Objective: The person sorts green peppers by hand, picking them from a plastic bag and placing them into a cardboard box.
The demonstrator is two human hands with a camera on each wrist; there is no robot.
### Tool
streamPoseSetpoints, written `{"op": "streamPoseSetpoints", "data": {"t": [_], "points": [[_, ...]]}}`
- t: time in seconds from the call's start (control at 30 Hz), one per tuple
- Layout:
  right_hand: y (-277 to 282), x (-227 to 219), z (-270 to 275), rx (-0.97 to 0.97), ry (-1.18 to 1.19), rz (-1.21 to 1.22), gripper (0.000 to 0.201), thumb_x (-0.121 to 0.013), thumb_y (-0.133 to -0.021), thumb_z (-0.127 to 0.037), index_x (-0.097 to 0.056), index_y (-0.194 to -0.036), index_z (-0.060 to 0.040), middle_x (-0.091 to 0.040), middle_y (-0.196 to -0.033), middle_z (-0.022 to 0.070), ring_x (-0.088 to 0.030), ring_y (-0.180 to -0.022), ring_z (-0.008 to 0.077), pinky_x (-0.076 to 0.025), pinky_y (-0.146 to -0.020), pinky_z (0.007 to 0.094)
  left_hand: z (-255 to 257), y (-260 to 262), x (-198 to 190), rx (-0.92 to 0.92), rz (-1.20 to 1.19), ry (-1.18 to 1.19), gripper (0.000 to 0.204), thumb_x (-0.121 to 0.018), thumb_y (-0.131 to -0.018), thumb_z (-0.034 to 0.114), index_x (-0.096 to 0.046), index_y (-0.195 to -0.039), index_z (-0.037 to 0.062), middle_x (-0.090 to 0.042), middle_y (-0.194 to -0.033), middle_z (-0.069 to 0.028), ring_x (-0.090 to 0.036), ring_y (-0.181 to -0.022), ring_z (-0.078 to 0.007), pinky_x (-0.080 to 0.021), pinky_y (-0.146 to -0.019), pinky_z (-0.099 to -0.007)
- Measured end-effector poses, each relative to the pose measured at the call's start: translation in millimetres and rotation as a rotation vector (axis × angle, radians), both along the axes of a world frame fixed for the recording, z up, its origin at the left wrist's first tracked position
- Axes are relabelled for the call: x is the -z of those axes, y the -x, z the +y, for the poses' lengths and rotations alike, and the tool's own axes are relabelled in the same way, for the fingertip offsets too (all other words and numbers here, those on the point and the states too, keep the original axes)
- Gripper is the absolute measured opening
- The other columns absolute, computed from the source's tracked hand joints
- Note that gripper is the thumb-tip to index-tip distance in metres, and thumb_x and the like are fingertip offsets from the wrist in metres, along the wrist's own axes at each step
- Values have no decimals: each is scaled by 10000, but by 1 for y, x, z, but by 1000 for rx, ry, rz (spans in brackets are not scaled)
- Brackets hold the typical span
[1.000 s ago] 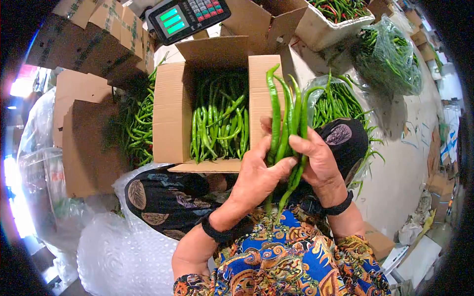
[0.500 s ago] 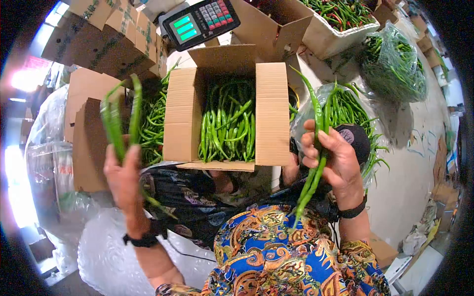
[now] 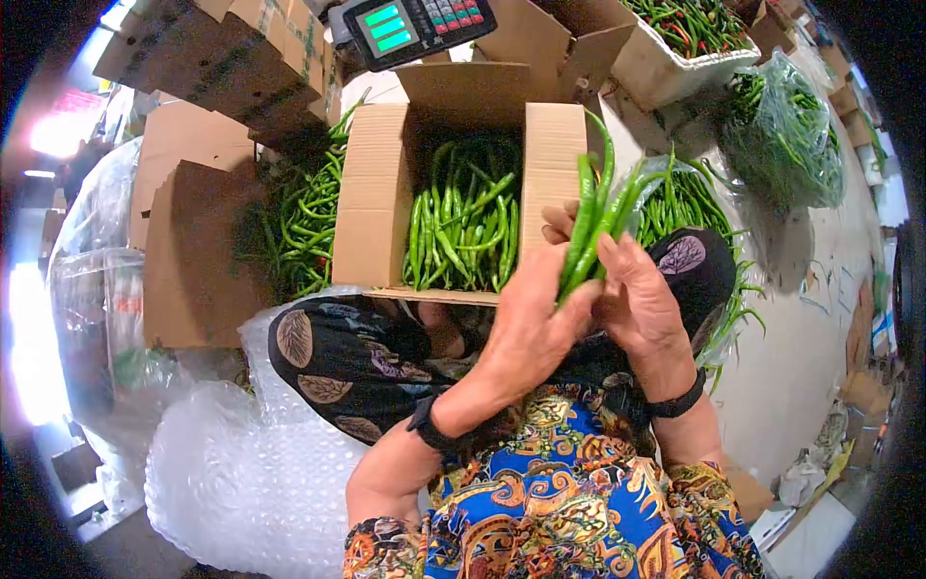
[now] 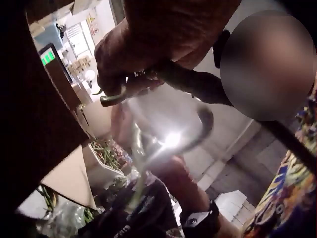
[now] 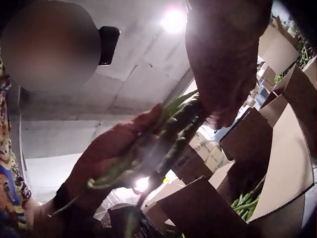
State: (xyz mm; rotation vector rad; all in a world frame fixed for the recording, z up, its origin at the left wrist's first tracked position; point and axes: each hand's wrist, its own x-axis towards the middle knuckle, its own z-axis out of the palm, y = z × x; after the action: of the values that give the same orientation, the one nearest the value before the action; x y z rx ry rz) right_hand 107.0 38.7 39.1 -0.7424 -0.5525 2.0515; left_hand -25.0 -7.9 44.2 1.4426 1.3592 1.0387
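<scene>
Several long green chili peppers (image 3: 590,227) stand upright in a bunch between my two hands, just right of the open cardboard box. My left hand (image 3: 532,318) grips their lower part, its thumb across the front. Close against it, my right hand (image 3: 641,294) holds peppers with its thumb raised along them. The right wrist view shows peppers (image 5: 181,126) stretching from one hand to the other. Inside the cardboard box (image 3: 371,193) lie more green peppers (image 3: 463,236), lined up lengthwise. The lower ends of the held peppers are hidden behind the hands in the head view.
Loose green peppers (image 3: 313,222) lie left of the box, and a plastic bag of peppers (image 3: 675,207) stands to the right. A scale display (image 3: 410,29) is behind the box. A white foam box (image 3: 675,82) and another bag (image 3: 786,135) stand further back. Bubble wrap (image 3: 260,482) lies lower left.
The hands were together, then parted with peppers in each, the left swinging out to the left of the box. Now the left hand is back beside the right, the peppers bunched together.
</scene>
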Motion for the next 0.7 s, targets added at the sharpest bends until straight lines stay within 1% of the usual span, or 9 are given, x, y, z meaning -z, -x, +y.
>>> {"op": "streamPoseSetpoints", "data": {"t": [0.1,0.17,0.23,0.33,0.37,0.4,0.43,0.53,0.7], "points": [[-14,7,3,36,2,-311,387,-653,-862,-135,-513,-1202,-12,-627,-1028,84,-610,-959,191,-484,-879,323,-7,-10,9,87,49,-75,397,-631,-849,112,-500,-1199,-24,-571,-1079,-189,-575,-999,-248,-457,-850,-356],[-21,4,11,90,71,-178,292,-639,-867,-133,-544,-1124,-32,-629,-911,61,-619,-843,200,-504,-812,321,-8,-3,7,120,-44,-55,416,-620,-850,78,-501,-1237,-15,-581,-1081,-154,-576,-1012,-229,-457,-880,-333],[-34,10,23,118,223,309,268,-605,-889,-164,-547,-1117,-35,-631,-897,74,-599,-916,219,-496,-833,405,-11,10,-10,-19,-230,133,348,-552,-897,102,-529,-1212,-44,-596,-1127,-133,-585,-1032,-205,-443,-924,-302],[-41,-2,28,191,270,274,264,-595,-897,-157,-541,-1123,-32,-586,-849,51,-567,-847,176,-484,-777,385,-19,22,-18,-157,-481,309,334,-503,-933,142,-529,-1200,-56,-611,-1123,-144,-594,-1037,-206,-448,-933,-311],[-46,3,30,117,216,408,253,-593,-903,-161,-545,-1114,-31,-542,-817,35,-528,-776,147,-466,-715,343,-23,23,-19,-196,-570,334,329,-494,-939,148,-531,-1194,-55,-617,-1114,-147,-597,-1036,-208,-451,-933,-316],[-48,8,30,43,162,540,242,-591,-908,-165,-550,-1105,-30,-498,-785,19,-490,-704,119,-448,-653,301,-25,26,-21,-189,-574,338,323,-489,-946,164,-535,-1189,-44,-620,-1105,-150,-597,-1045,-215,-463,-924,-324],[-49,10,30,45,163,535,242,-591,-908,-165,-550,-1105,-30,-498,-785,19,-490,-704,119,-448,-653,301,-25,27,-20,-187,-579,341,323,-489,-946,164,-535,-1189,-44,-620,-1105,-150,-597,-1045,-215,-463,-924,-324],[-49,16,28,63,149,526,235,-585,-923,-193,-561,-1076,-17,-426,-740,7,-401,-586,66,-359,-523,197,-24,26,-11,-67,-469,369,333,-485,-950,189,-536,-1188,-39,-621,-1108,-157,-593,-1053,-216,-474,-908,-326],[-47,18,23,16,134,552,216,-579,-915,-165,-562,-1064,-10,-475,-787,32,-410,-578,71,-378,-528,209,-21,12,-15,175,-322,374,350,-521,-925,209,-557,-1181,-28,-634,-1092,-125,-574,-1035,-176,-431,-930,-304]]}}
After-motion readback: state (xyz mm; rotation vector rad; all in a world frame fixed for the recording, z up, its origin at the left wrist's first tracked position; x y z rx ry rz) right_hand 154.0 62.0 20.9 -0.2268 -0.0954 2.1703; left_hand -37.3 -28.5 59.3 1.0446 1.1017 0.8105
